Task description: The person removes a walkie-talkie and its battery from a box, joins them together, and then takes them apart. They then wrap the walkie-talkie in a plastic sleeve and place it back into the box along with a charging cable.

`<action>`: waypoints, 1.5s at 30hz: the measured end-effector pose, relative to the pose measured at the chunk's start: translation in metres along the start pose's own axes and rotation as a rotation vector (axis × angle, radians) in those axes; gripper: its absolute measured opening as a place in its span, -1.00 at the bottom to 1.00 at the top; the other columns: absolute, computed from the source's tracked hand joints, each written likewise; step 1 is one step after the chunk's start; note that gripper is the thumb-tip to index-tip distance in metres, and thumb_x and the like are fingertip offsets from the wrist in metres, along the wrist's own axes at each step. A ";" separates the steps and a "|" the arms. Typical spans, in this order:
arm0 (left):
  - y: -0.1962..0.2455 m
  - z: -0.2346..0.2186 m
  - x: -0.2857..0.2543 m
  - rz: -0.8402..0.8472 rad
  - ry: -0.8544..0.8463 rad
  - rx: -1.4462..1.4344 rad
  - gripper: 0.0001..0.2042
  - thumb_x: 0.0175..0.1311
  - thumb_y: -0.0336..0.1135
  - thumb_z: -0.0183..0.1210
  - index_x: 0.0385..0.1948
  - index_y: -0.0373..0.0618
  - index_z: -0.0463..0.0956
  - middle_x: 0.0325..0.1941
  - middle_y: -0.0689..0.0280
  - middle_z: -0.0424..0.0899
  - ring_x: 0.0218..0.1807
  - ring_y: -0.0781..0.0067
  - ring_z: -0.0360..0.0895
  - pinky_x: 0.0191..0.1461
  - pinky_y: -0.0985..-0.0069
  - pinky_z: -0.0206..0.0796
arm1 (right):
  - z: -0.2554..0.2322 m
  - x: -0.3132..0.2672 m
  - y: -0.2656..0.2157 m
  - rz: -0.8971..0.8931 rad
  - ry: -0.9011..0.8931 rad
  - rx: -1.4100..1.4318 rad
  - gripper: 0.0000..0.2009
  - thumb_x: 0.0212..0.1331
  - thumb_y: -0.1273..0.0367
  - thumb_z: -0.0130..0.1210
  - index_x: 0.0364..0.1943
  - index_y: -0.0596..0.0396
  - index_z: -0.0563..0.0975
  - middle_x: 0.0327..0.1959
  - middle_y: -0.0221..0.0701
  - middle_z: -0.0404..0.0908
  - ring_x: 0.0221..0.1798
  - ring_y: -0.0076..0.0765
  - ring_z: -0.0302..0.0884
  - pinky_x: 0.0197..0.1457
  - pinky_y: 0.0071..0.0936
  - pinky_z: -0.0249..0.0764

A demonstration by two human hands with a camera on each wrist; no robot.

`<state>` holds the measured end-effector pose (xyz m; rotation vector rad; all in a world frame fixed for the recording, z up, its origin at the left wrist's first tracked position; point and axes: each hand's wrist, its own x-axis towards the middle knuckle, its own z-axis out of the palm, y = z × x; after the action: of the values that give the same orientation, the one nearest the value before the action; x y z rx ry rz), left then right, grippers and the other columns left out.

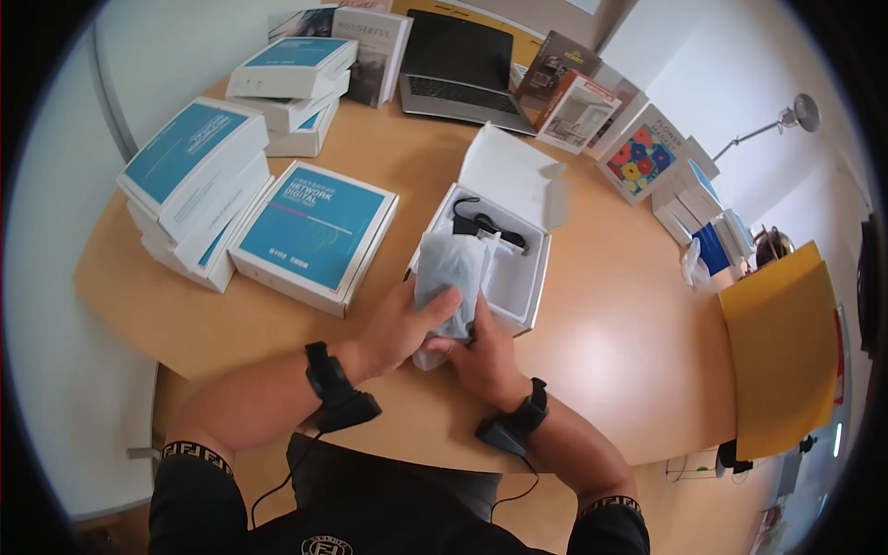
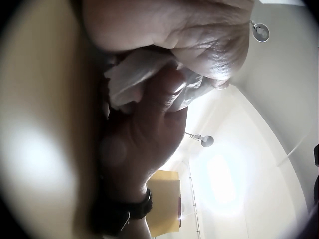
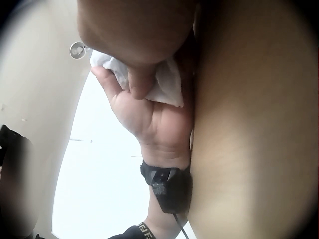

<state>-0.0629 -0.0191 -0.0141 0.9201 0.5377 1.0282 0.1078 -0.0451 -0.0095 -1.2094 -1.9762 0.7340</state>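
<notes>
A pale item in a translucent white bag (image 1: 450, 268) is held over the near left edge of an open white box (image 1: 518, 277). The left hand (image 1: 396, 326) grips it from the left, thumb across its front. At its lower right, the right hand (image 1: 486, 359) pinches the bag's edge with thumb and fingers. Inside the box lie a black adapter and cable (image 1: 481, 225); the lid stands raised at the back. Both wrist views show the white wrapping (image 2: 132, 79) (image 3: 168, 82) between the two hands; what is inside it is hidden.
A closed blue-topped box (image 1: 314, 231) lies left of the open one, beside stacked similar boxes (image 1: 194, 157) (image 1: 291, 69). A laptop (image 1: 460, 74) and upright books (image 1: 578, 111) stand at the back. At the right are small boxes (image 1: 689, 199) and a yellow panel (image 1: 782, 347).
</notes>
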 end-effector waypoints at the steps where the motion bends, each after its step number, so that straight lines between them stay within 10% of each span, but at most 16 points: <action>1: 0.002 -0.001 0.002 -0.004 -0.003 -0.030 -0.59 0.47 -0.10 0.14 0.14 -0.23 0.42 0.00 0.30 0.56 -0.03 0.55 0.51 -0.09 0.59 0.43 | 0.000 0.004 0.001 -0.018 -0.002 0.001 -0.04 0.08 0.29 0.44 0.51 0.09 0.05 0.15 -0.04 0.59 0.10 0.05 0.64 0.10 -0.28 0.56; 4: 0.003 -0.006 0.007 -0.007 -0.010 -0.078 -0.60 0.49 -0.12 0.11 0.18 -0.19 0.38 0.01 0.33 0.54 -0.04 0.56 0.49 -0.24 0.64 0.40 | -0.001 0.012 0.012 -0.033 -0.027 0.012 -0.07 0.10 0.29 0.42 0.51 0.10 0.07 0.14 -0.04 0.59 0.12 0.02 0.64 0.10 -0.28 0.56; 19: 0.010 -0.005 0.009 0.014 -0.045 -0.011 -0.50 0.28 -0.37 0.35 0.23 -0.15 0.36 0.12 0.29 0.55 0.16 0.42 0.50 0.23 0.40 0.40 | -0.002 0.008 0.008 -0.156 0.044 -0.173 -0.24 0.27 0.43 0.21 0.52 0.11 0.07 0.05 0.01 0.64 0.02 0.14 0.66 0.01 -0.23 0.57; 25: 0.008 -0.006 0.006 0.097 -0.132 0.279 -0.45 0.15 -0.40 0.43 0.19 -0.15 0.41 0.10 0.27 0.62 0.14 0.41 0.54 0.24 0.41 0.39 | -0.016 -0.013 -0.020 0.207 -0.057 0.026 -0.24 0.24 0.50 0.17 0.50 0.23 0.06 0.09 -0.10 0.63 0.03 -0.22 0.68 0.03 -0.37 0.56; 30: 0.009 -0.004 0.004 0.106 -0.151 0.521 -0.42 0.08 -0.40 0.44 0.19 -0.11 0.43 0.07 0.25 0.67 0.12 0.33 0.59 0.24 0.39 0.38 | -0.057 -0.029 -0.018 -0.120 0.098 -0.148 -0.33 0.24 0.35 0.24 0.38 0.35 0.25 -0.29 -0.15 0.71 -0.28 -0.31 0.72 -0.18 -0.47 0.59; 33: 0.014 0.001 -0.001 0.132 -0.138 0.609 -0.36 0.04 -0.33 0.47 0.22 -0.10 0.41 0.03 0.21 0.70 0.13 0.28 0.59 0.25 0.37 0.37 | -0.061 -0.025 -0.016 -0.184 0.383 0.000 -0.40 0.29 0.24 0.21 0.29 0.38 0.35 -0.12 -0.17 0.67 0.00 -0.24 0.63 0.09 -0.34 0.53; 36: 0.023 0.003 0.000 -0.019 -0.247 0.688 -0.30 0.03 -0.29 0.42 0.28 -0.10 0.33 0.08 0.06 0.65 0.16 0.05 0.58 0.26 0.27 0.36 | -0.059 -0.015 -0.022 -0.233 0.312 0.131 -0.40 0.28 0.24 0.22 0.28 0.38 0.35 0.14 -0.11 0.53 0.14 -0.17 0.53 0.25 -0.29 0.42; 45: 0.019 0.005 0.000 0.026 -0.389 0.850 -0.15 0.03 -0.19 0.46 0.42 -0.07 0.23 0.05 0.01 0.67 0.06 -0.06 0.63 0.13 0.26 0.47 | -0.041 -0.018 -0.014 -0.210 0.160 0.093 -0.40 0.11 0.43 0.38 0.26 0.25 0.41 0.12 -0.16 0.58 0.16 -0.23 0.58 0.23 -0.35 0.47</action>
<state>-0.0687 -0.0172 0.0045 1.8341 0.6378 0.5935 0.1390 -0.0625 0.0209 -0.9582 -1.8800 0.5960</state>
